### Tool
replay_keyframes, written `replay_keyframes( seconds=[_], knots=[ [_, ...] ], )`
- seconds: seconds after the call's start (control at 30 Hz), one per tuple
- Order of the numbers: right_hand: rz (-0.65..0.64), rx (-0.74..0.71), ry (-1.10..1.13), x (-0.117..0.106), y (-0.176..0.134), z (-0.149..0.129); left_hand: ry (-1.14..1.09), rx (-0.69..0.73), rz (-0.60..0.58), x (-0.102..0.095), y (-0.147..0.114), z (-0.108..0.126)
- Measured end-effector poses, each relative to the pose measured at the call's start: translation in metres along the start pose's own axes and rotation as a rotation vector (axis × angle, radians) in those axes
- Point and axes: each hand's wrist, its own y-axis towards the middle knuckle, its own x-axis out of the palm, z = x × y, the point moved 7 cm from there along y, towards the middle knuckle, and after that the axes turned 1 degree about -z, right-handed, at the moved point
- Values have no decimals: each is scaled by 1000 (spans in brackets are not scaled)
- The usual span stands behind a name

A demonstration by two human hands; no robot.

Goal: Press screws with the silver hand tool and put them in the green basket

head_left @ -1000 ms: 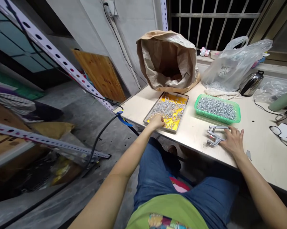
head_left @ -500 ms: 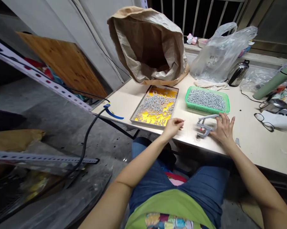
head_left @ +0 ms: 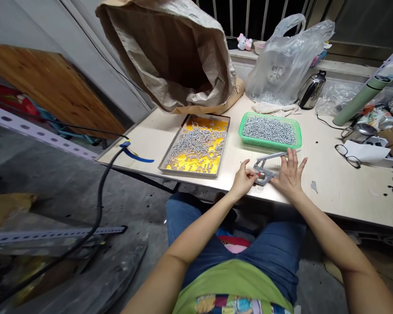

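Note:
My right hand [head_left: 289, 174] grips grey metal spring-loaded hand pliers [head_left: 265, 174] near the table's front edge, fingers on the upper lever and thumb side at the lower handle. The lever stands apart from the body, and a coil spring shows between them. My left hand [head_left: 243, 179] is closed in a pinch right at the jaw end of the pliers. Whatever sits between its fingertips is too small to make out. A bit of red shows at the jaw. Behind the pliers stands a green plastic basket [head_left: 297, 138] full of small silver metal pins.
A shallow tray [head_left: 191, 173] with a yellow bottom holds scattered metal pins at left. Behind it a large paper sack [head_left: 227, 74] gapes open. A plastic bag [head_left: 275, 65], a kettle [head_left: 312, 90], a green bottle [head_left: 360, 102] and glasses [head_left: 348, 157] stand or lie farther right.
My left hand has moved right, from beside the tray to the jaw of the pliers. The right hand keeps its grip on them. The whole view has shifted slightly.

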Motion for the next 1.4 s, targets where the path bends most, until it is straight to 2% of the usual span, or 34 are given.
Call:
replay_keyframes(
  seconds=[0.23,0.43,0.8,1.0,1.3,1.4],
  knots=[
    [21,-3,-2,-1,-2,-3,229,24,-109,1,2,14],
    [57,-21,-5,-3,-3,-4,293,-8,-149,1,0,20],
    [72,-58,5,-1,-3,-4,111,-47,-154,-1,-3,6],
    [12,-35,-9,-3,-3,-7,55,-36,-144,-3,-4,4],
    [32,-65,-12,-5,-2,-6,21,-61,-138,-1,-7,4],
    [-12,-66,-30,-6,1,-6,-18,-62,-123,-5,-9,8]
  ],
)
